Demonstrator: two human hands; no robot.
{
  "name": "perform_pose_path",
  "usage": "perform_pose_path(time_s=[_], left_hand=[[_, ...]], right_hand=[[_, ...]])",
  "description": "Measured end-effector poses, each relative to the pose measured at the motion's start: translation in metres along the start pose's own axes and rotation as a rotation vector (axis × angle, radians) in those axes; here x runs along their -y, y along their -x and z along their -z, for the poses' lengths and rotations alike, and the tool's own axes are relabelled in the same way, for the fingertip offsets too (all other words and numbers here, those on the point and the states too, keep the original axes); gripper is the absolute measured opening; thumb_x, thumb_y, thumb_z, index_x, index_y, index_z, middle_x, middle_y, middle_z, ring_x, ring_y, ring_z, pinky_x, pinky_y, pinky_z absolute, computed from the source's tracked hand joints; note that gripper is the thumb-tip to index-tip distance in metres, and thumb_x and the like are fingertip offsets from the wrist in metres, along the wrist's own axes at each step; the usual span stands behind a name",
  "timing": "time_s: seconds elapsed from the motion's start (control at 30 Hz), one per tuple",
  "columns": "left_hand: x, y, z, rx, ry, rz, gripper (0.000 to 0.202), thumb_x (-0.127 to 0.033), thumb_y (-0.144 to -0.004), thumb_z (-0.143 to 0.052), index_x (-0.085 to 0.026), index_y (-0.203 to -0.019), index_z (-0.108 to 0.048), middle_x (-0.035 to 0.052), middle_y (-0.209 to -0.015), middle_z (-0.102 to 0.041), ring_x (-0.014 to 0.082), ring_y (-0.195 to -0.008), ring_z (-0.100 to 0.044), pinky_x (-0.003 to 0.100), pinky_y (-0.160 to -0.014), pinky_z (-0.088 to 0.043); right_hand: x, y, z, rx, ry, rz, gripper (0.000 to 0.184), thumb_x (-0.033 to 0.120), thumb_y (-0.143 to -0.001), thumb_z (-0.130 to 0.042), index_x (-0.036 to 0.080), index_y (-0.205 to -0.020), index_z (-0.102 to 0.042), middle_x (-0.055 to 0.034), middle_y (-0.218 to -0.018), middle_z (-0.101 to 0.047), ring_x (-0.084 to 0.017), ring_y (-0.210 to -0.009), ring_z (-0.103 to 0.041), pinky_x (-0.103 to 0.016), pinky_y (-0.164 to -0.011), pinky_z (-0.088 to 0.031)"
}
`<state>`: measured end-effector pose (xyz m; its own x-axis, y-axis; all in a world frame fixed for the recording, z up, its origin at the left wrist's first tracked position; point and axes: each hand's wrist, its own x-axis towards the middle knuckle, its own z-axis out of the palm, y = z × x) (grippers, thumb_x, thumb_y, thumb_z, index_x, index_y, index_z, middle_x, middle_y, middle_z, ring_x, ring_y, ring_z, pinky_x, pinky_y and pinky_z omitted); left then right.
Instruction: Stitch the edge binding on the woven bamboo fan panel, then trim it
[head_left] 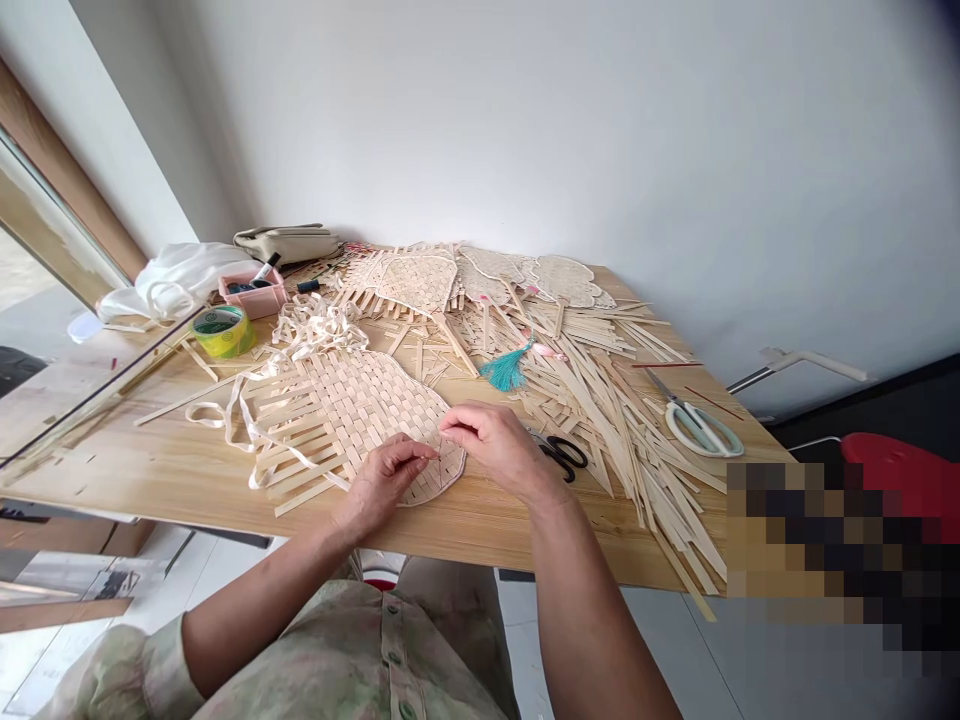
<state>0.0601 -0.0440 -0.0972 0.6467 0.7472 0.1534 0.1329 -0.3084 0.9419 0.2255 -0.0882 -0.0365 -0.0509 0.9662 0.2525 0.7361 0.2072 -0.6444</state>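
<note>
Far L, a yellow-green roll of tape (223, 331) by a pink plastic tray (253, 293). On the light-wood table (135, 460), a pale woven bamboo fan panel (352, 410) lies flat nr front edge, loose strip ends splaying L: prob light, springy, fragile at ends, so best held at woven middle. L hand (388, 482) & R hand (486, 447): fingers together, tips pinched on panel's curved rim. Just R, black-handled scissors (562, 455); beyond, loose bamboo strips (600, 440) & white-handled scissors (701, 430).

A woven fan (349, 430) at the centre shows a pale straw check. At one o'clock hangs a teal tassel (506, 370); at ten o'clock, a yellow-green tape roll (223, 331) and pink box (253, 295). At six o'clock, a shirt (360, 650) is mottled sage and pink.
</note>
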Motion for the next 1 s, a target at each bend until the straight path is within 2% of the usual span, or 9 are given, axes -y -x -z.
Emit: perform_pose_path(time_s=[0.3,0.57,0.73,0.8,0.9,1.0], left_hand=[[0.002,-0.002,0.002,0.000,0.091,0.010,0.015,-0.028,-0.078,-0.054,-0.018,-0.077,-0.065,0.0022,-0.076,-0.056,0.0139,-0.075,-0.051,0.025,-0.071,-0.037],[-0.003,-0.002,0.003,-0.067,0.237,0.059,0.017,-0.031,-0.073,-0.059,-0.016,-0.066,-0.056,-0.0010,-0.066,-0.050,0.0109,-0.064,-0.045,0.022,-0.061,-0.036],[-0.005,-0.004,0.004,-0.081,0.265,0.069,0.021,-0.034,-0.072,-0.059,-0.016,-0.062,-0.056,-0.0001,-0.064,-0.054,0.0113,-0.063,-0.048,0.022,-0.061,-0.038],[-0.005,-0.005,0.005,-0.092,0.268,0.078,0.022,-0.036,-0.071,-0.060,-0.016,-0.061,-0.057,0.0017,-0.065,-0.057,0.0133,-0.067,-0.051,0.022,-0.061,-0.040],[-0.006,-0.005,0.006,-0.095,0.248,0.113,0.025,-0.039,-0.070,-0.060,-0.016,-0.060,-0.057,0.0047,-0.066,-0.060,0.0192,-0.085,-0.054,0.024,-0.065,-0.042],[-0.008,-0.004,0.007,-0.049,0.217,0.123,0.027,-0.042,-0.073,-0.058,-0.017,-0.062,-0.056,0.0066,-0.069,-0.063,0.0225,-0.097,-0.053,0.024,-0.067,-0.043]], right_hand=[[-0.026,0.015,-0.029,-0.184,-0.524,-0.218,0.008,0.024,-0.071,-0.058,0.017,-0.068,-0.059,0.0032,-0.065,-0.054,-0.011,-0.064,-0.048,-0.022,-0.063,-0.036],[-0.033,0.015,-0.050,-0.278,-0.575,-0.300,0.015,0.032,-0.070,-0.055,0.017,-0.067,-0.055,0.0042,-0.057,-0.047,-0.010,-0.053,-0.042,-0.022,-0.052,-0.035],[-0.027,0.014,-0.054,-0.330,-0.484,-0.319,0.009,0.024,-0.068,-0.056,0.017,-0.062,-0.058,0.0026,-0.059,-0.053,-0.011,-0.058,-0.046,-0.022,-0.057,-0.036],[-0.023,0.013,-0.054,-0.338,-0.445,-0.322,0.008,0.021,-0.068,-0.057,0.017,-0.061,-0.060,0.0021,-0.060,-0.055,-0.012,-0.060,-0.048,-0.022,-0.059,-0.036],[-0.019,0.013,-0.052,-0.334,-0.419,-0.333,0.008,0.019,-0.068,-0.058,0.017,-0.063,-0.062,0.0021,-0.061,-0.057,-0.011,-0.059,-0.048,-0.021,-0.057,-0.036],[-0.018,0.012,-0.051,-0.314,-0.419,-0.356,0.007,0.018,-0.069,-0.059,0.017,-0.065,-0.064,0.0035,-0.058,-0.056,-0.009,-0.055,-0.046,-0.019,-0.053,-0.035]])
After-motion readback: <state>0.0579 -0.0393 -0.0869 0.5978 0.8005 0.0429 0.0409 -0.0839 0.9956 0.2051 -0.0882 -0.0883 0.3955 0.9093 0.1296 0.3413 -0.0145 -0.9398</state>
